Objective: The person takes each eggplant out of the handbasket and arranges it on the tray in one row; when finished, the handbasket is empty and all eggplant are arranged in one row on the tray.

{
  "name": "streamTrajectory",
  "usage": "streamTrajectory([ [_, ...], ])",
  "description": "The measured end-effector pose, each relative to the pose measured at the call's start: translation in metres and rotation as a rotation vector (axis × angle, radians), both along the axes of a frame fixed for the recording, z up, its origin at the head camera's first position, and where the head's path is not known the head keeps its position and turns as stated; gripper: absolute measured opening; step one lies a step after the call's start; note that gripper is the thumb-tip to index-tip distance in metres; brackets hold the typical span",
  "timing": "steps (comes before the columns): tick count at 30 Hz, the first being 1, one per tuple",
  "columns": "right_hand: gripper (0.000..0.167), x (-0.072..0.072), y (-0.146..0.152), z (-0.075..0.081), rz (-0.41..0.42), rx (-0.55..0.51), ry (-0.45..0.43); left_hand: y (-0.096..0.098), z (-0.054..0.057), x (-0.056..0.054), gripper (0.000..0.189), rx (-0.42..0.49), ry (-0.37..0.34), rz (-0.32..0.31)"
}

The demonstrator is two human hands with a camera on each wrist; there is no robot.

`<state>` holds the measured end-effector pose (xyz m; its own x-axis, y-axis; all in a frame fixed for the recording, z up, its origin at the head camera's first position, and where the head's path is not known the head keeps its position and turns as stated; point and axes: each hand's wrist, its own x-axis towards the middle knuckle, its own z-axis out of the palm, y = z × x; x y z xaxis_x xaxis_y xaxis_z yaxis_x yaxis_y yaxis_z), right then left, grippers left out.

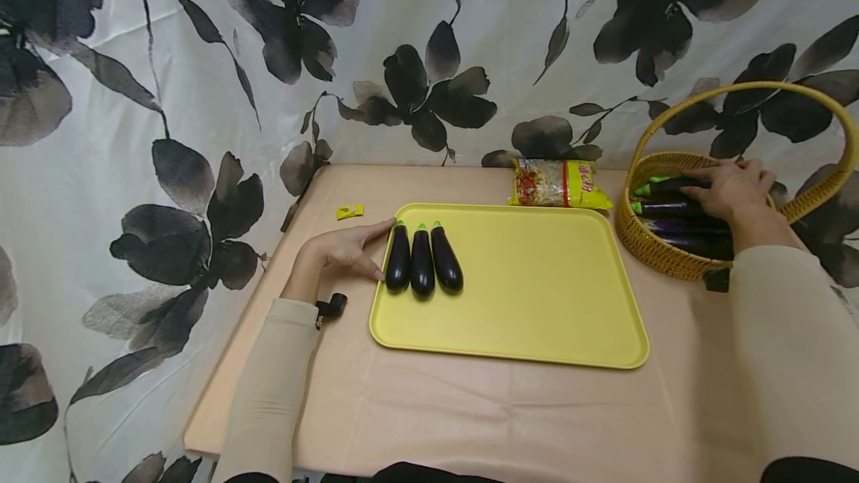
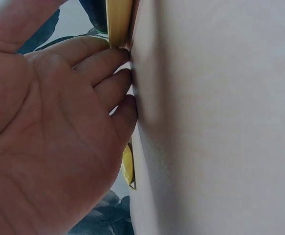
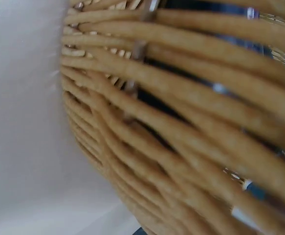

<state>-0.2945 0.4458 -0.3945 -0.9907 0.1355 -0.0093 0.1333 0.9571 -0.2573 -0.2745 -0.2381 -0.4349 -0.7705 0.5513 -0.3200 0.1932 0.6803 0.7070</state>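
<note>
Three dark purple eggplants (image 1: 422, 263) lie side by side at the left end of a yellow tray (image 1: 523, 282), green stems pointing away. My left hand (image 1: 342, 250) touches the tray's left rim, thumb and fingers spread; the left wrist view shows the palm and nearly straight fingers (image 2: 103, 66) against the rim. At the right, my right hand (image 1: 734, 192) reaches into a wicker basket (image 1: 661, 263) and lies over the eggplants (image 1: 671, 207) inside. Its fingertips are hidden, so a grip cannot be made out. Only the basket's weave (image 3: 181, 98) fills the right wrist view, with dark shapes behind it.
A yellow and clear food packet (image 1: 560, 183) stands behind the tray. A small yellow wrapped item (image 1: 350, 212) lies beyond my left hand. The basket's tall handle (image 1: 738, 88) arches over my right hand. A floral curtain (image 1: 416, 58) hangs behind the table (image 1: 503, 423).
</note>
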Motion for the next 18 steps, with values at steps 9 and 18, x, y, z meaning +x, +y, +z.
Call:
streamTrajectory([
  [9,0.048,-0.0021,0.0008,-0.002,0.059,0.016,0.047,0.0013,-0.0017,-0.0028,0.13,-0.005,-0.014,0.023],
  [18,0.055,-0.0027,0.0033,-0.0014,0.039,-0.02,0.041,0.0019,-0.0022,-0.0015,0.13,0.004,-0.011,0.026],
])
